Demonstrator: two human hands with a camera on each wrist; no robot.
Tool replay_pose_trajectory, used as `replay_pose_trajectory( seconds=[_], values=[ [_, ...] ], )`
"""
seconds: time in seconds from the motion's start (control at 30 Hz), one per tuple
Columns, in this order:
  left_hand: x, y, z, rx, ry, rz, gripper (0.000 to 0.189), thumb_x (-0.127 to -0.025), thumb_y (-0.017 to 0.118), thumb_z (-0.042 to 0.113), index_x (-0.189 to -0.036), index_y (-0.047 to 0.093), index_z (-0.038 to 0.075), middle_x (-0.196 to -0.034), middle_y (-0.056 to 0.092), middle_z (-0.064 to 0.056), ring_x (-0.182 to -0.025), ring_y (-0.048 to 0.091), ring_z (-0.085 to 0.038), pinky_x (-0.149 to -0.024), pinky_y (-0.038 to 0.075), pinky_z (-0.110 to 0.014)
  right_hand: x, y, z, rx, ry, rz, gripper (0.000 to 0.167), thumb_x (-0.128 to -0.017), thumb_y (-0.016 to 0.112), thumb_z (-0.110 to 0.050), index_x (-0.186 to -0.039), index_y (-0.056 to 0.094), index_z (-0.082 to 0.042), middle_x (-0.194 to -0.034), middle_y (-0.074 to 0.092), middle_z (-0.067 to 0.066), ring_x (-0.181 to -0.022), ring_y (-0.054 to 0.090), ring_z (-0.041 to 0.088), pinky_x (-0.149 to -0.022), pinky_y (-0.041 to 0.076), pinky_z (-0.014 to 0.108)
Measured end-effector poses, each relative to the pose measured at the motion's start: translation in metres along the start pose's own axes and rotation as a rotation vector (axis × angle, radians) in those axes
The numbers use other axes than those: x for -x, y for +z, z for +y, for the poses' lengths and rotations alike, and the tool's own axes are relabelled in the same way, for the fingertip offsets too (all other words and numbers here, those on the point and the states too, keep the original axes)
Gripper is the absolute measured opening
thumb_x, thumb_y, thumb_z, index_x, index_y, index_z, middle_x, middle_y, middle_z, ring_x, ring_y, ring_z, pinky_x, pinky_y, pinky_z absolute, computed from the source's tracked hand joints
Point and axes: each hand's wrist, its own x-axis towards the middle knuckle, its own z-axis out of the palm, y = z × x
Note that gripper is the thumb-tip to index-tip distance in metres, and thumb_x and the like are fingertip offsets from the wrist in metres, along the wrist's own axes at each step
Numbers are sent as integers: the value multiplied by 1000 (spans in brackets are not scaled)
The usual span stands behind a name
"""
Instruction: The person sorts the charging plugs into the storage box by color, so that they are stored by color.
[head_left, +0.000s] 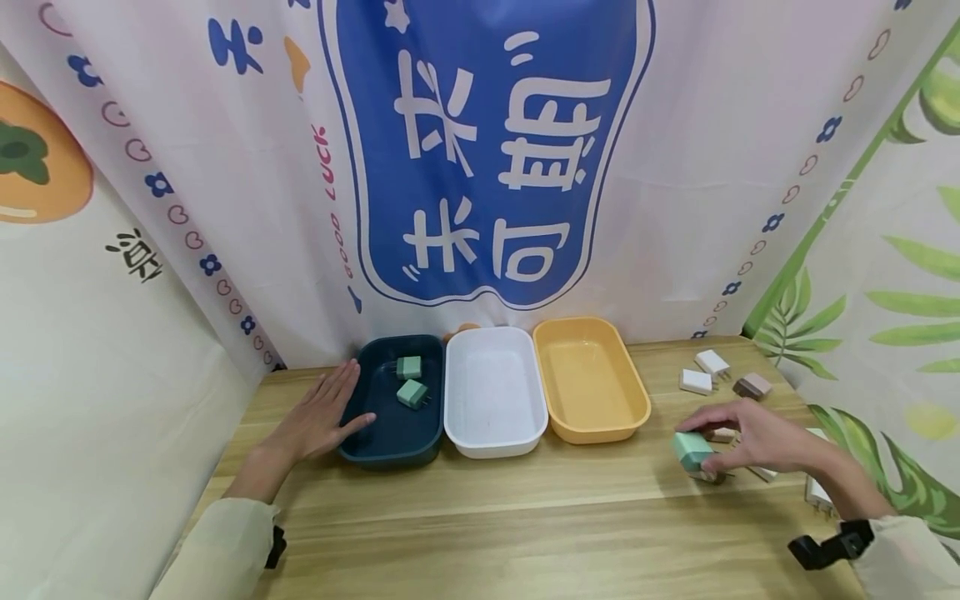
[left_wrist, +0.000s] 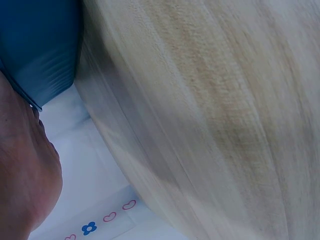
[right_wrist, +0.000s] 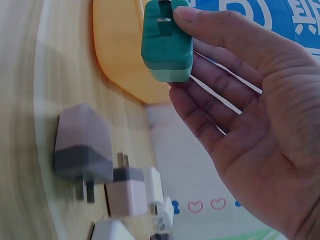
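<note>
My right hand (head_left: 757, 437) pinches a green plug-in charger (head_left: 692, 451) between thumb and fingers, over the right side of the table. In the right wrist view the metal prongs of this charger (right_wrist: 167, 50) point toward the camera. Below it lie a pink and grey charger (right_wrist: 84, 145) and a second one like it (right_wrist: 126, 192). At the left, my left hand (head_left: 324, 414) rests with straight fingers on the rim of a dark blue tray (head_left: 390, 446). Inside that tray are two green chargers, one at the back (head_left: 408, 367) and another nearer (head_left: 412, 393).
A white tray (head_left: 495, 392) and a yellow tray (head_left: 592, 383) stand beside the blue one. At the right lie white chargers (head_left: 696, 382), a pink and brown charger (head_left: 752, 386) and another white charger (head_left: 817, 493). A printed cloth (head_left: 675, 208) hangs behind the wooden table (head_left: 480, 533).
</note>
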Motion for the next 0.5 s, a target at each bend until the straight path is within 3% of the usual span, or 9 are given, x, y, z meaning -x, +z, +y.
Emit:
replay_pose_trajectory(
  seconds=[0.23,0.5],
  values=[
    [0,0,1,1,4,-3,98,-106,50,62,-168,11,-2,-176,10,-24,-163,8,-42,-129,11,-65,-15,4,-5,-1,-44,7,41,-89,88,-16,-127,75,-11,-123,76,10,-102,70,5,-83,62,28],
    [0,0,1,3,3,0,98,-106,50,62,-169,10,-1,-176,9,-23,-163,8,-41,-129,10,-65,-33,5,-16,49,-50,12,43,-88,88,-23,-129,75,-14,-123,76,4,-106,70,6,-88,59,28]
  ],
)
